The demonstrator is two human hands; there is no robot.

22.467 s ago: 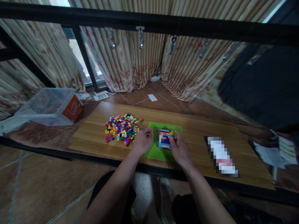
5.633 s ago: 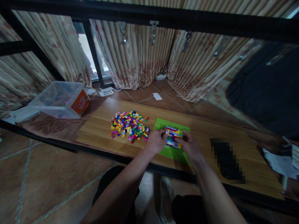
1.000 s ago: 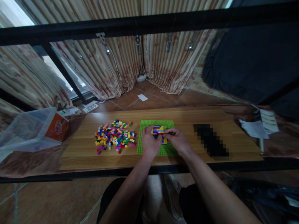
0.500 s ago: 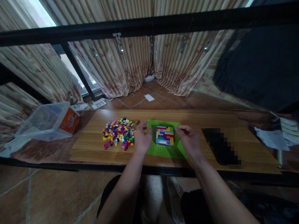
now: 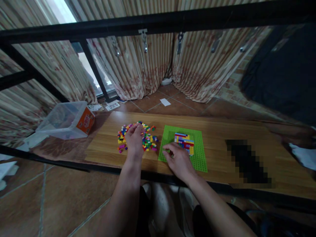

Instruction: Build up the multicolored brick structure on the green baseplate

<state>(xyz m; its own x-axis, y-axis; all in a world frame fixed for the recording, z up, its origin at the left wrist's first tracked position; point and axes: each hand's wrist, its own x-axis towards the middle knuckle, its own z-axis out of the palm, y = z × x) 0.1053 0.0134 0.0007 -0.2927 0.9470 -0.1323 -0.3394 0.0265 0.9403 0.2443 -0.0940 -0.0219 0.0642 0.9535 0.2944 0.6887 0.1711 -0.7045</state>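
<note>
My left hand [image 5: 134, 140] is over the heap of small toy bricks [image 5: 150, 140], with its fingers drawn together at the tips. Whatever they may pinch is too small to make out. On the right, a green baseplate [image 5: 201, 154] lies on the wooden table and carries a square, multicoloured brick build [image 5: 185, 140]. My right hand [image 5: 179, 161] hovers at the near left of that build and hides its lower left part. Its thumb and forefinger are bent with a gap between them, and no brick shows there.
A dark, pixelated oblong [image 5: 248, 161] lies on the right of the wooden table [image 5: 217, 131]. Left of the table stands a clear plastic bin [image 5: 61, 126] with an orange label. A black rail [image 5: 158, 24] crosses before the curtains. White papers [image 5: 303, 154] are at the far right.
My left hand has left the baseplate's side and moved over the brick heap. My right hand has shifted left across the baseplate, to the build's near left. The view has turned slightly left.
</note>
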